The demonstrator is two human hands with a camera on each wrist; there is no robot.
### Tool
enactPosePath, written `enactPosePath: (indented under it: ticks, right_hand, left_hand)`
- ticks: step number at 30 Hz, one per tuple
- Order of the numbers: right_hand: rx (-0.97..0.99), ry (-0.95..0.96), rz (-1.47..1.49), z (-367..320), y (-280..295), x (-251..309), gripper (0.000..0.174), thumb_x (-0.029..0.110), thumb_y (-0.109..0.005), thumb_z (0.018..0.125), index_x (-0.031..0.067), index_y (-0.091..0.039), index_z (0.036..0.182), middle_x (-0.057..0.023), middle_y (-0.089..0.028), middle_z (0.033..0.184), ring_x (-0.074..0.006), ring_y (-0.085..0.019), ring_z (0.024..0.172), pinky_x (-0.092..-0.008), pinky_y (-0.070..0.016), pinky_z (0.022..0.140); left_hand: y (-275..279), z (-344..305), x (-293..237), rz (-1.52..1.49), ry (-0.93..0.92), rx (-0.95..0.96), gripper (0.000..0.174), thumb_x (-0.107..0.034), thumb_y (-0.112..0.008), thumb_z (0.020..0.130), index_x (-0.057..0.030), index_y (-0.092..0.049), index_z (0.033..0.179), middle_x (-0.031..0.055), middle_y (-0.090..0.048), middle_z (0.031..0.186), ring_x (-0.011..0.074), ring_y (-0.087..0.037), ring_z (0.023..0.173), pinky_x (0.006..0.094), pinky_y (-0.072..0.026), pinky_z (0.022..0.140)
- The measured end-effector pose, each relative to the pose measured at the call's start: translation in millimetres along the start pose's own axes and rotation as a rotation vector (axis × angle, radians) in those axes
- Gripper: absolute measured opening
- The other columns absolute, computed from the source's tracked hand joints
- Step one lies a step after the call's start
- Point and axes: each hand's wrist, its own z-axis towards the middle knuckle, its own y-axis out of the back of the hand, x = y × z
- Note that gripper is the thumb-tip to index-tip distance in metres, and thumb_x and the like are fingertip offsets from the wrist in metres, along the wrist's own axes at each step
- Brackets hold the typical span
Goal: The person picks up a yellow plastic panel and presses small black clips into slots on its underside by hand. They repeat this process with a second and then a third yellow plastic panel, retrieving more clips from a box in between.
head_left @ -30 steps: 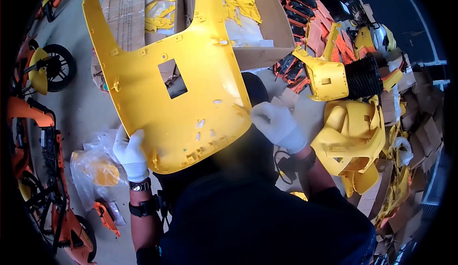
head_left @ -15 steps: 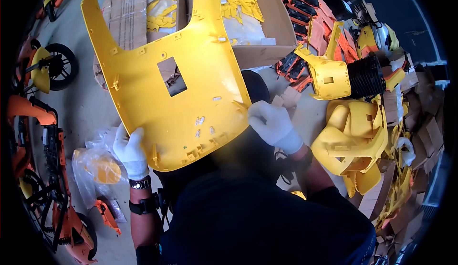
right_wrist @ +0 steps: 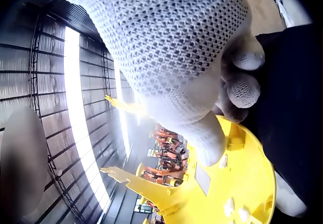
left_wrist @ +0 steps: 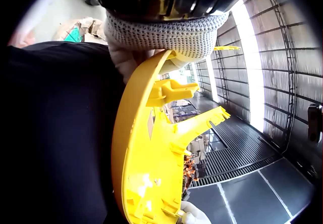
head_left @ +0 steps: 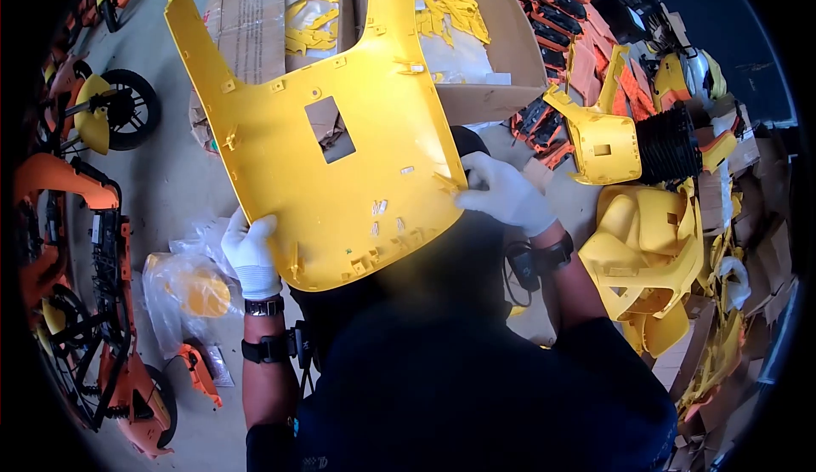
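Observation:
A large yellow plastic body panel [head_left: 374, 149] tilts up in front of the person, its inner face showing a rectangular cutout and two long arms at the far end. My left hand [head_left: 252, 251], in a white knit glove, grips its near left edge, thumb on the inner face. At the right edge my gloved right hand [head_left: 512, 193] pinches the rim. In the right wrist view that hand's thumb [right_wrist: 209, 145] lies over the inner face and the other fingers curl outside it. Several small pale clips [head_left: 379, 208] sit on the panel's lower inner face.
Cardboard boxes [head_left: 493, 102] with yellow parts stand ahead. More yellow panels [head_left: 650, 242] are piled at right, beside a black stack [head_left: 670, 145]. Orange scooter frames [head_left: 64, 191] line the left. A bagged yellow part [head_left: 200, 289] and an orange piece [head_left: 200, 376] lie on the floor.
The head view has shifted, so the scene sits farther right. My right hand has moved up slightly along the panel's right edge. The left hand keeps its hold.

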Motion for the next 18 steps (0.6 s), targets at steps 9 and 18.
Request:
enactPosePath:
  ticks: [9, 18]
  right_hand:
    - [-0.072, 0.678, -0.567, 6.9, -15.9, 63.7, 0.019, 0.020, -0.072, 0.083, 0.0086, -0.066, 0.097, -0.0087, -0.059, 0.082, -0.0257, -0.061, 0.079, -0.0360, -0.0504, 0.067]
    - [0.147, 0.522, -0.701, 12.2, -90.5, 44.0, 0.021, 0.020, -0.066, 0.088, 0.0057, -0.067, 0.105, -0.0127, -0.066, 0.086, -0.0320, -0.069, 0.079, -0.0415, -0.0560, 0.070]
  left_hand:
    - [-3.1, -7.1, 14.9, 0.014, -0.114, -0.050, 0.038, 0.001, -0.056, 0.085, 0.0098, -0.064, 0.121, 0.0098, -0.071, 0.104, 0.0146, -0.067, 0.087, 0.0256, -0.0530, 0.078]
    - [-8.5, -11.4, -0.2, 0.058, -0.083, -0.057, 0.038, 0.003, -0.057, 0.084, 0.0101, -0.063, 0.121, 0.0061, -0.069, 0.102, 0.0106, -0.062, 0.087, 0.0237, -0.0498, 0.078]
